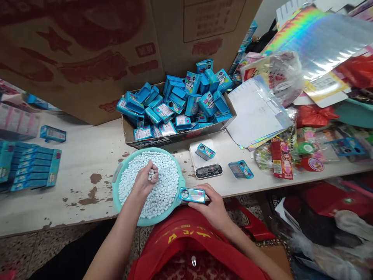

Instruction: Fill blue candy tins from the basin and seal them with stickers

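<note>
A pale green bowl (115, 182) full of small white candies (163, 163) sits at the table's front edge. Above the candies, my left hand (145, 179) is curled palm up around several of them. Just right of the bowl's rim, my right hand (211, 202) grips a small blue tin (196, 195) by its right end, thumb on the near side. The tin has a round opening at its left end, with white showing inside. Beyond it a white digital scale (204, 162) carries another blue tin (205, 151). One more blue tin (241, 169) lies to the scale's right.
Behind the bowl stands an open cardboard box (180, 138) heaped with blue tins. A large carton (101, 58) rises behind it. Stacked blue packs (35, 167) are at the left. Shiny sheets (256, 112) and bagged sweets (281, 159) crowd the right side.
</note>
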The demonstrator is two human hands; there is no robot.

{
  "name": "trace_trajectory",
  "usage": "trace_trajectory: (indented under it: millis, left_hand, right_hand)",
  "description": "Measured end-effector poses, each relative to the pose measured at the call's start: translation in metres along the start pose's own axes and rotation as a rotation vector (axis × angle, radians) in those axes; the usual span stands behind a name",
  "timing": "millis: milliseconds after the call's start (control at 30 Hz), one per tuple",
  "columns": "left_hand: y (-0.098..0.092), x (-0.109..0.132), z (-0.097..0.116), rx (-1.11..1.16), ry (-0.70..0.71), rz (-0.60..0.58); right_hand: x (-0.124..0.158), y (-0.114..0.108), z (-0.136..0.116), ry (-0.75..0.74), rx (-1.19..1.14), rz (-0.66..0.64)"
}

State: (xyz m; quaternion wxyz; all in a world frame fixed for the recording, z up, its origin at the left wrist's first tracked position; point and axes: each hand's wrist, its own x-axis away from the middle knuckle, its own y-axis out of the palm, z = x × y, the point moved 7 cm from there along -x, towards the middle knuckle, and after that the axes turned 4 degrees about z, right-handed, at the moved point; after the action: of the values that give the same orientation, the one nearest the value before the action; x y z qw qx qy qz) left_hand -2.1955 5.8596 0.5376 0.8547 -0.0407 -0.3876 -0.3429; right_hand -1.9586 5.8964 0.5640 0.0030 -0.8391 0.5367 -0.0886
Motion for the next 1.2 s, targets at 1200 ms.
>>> trace_trajectory:
  millis: [1200]
  left_hand:
    - [0.036,0.039,-0.010,-0.428,0.459,-0.012]
  right_hand:
    - [-0.053,0.010,0.002,-0.198,0.267,-0.071]
